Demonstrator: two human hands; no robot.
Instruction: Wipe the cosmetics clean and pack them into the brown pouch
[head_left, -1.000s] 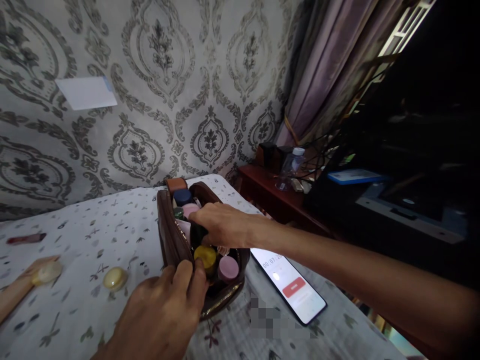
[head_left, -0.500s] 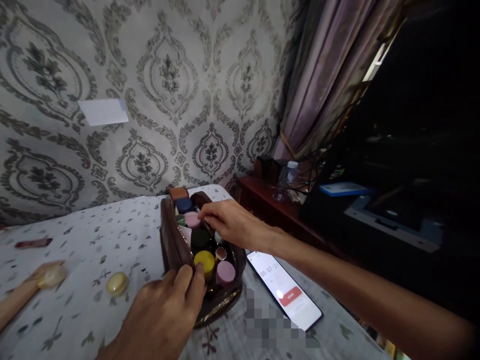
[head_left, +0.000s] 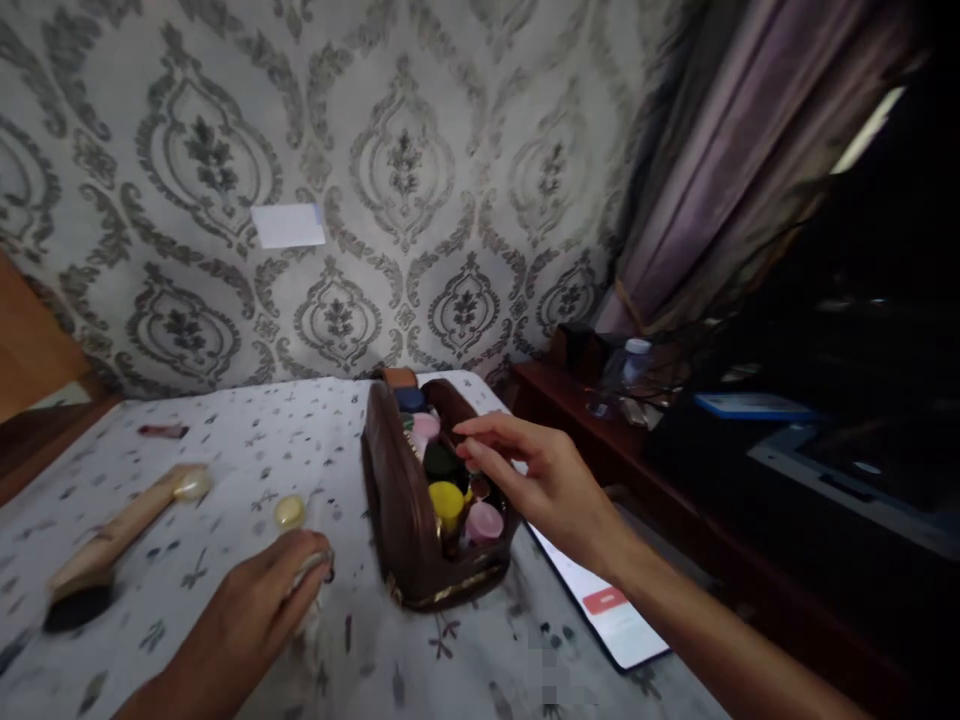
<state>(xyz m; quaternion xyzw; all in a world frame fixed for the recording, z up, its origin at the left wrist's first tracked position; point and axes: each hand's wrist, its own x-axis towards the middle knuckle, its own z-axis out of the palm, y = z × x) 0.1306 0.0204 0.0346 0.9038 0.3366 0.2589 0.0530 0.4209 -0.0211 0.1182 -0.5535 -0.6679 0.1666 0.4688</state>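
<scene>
The open brown bag [head_left: 386, 480] stands upright on the patterned white cloth, full of small containers. A yellow-lidded jar [head_left: 446, 505], a pink-lidded jar [head_left: 484, 522], another pink lid [head_left: 426, 427] and a dark blue lid [head_left: 409, 400] show inside it. Above the bag's right side hovers my right hand [head_left: 540, 475], thumb and forefinger apart with nothing visible between them. My left hand [head_left: 255, 600] is over the cloth, left of the bag. Its fingers close round a small pale, shiny thing [head_left: 315, 565], too blurred to name. Just beyond that hand lies a round yellowish container [head_left: 289, 512].
Right of the bag lies a phone [head_left: 630, 630], partly under my right forearm. At left are a long beige handle with a dark end [head_left: 112, 540], a round cream piece [head_left: 193, 484] and a small reddish tube [head_left: 163, 431]. A clear bottle [head_left: 636, 362] stands on the dark-red furniture [head_left: 540, 385].
My left hand has left the bag's front edge and moved left, now closed on something small. My right hand has lifted out of the bag. The view has swung left.
</scene>
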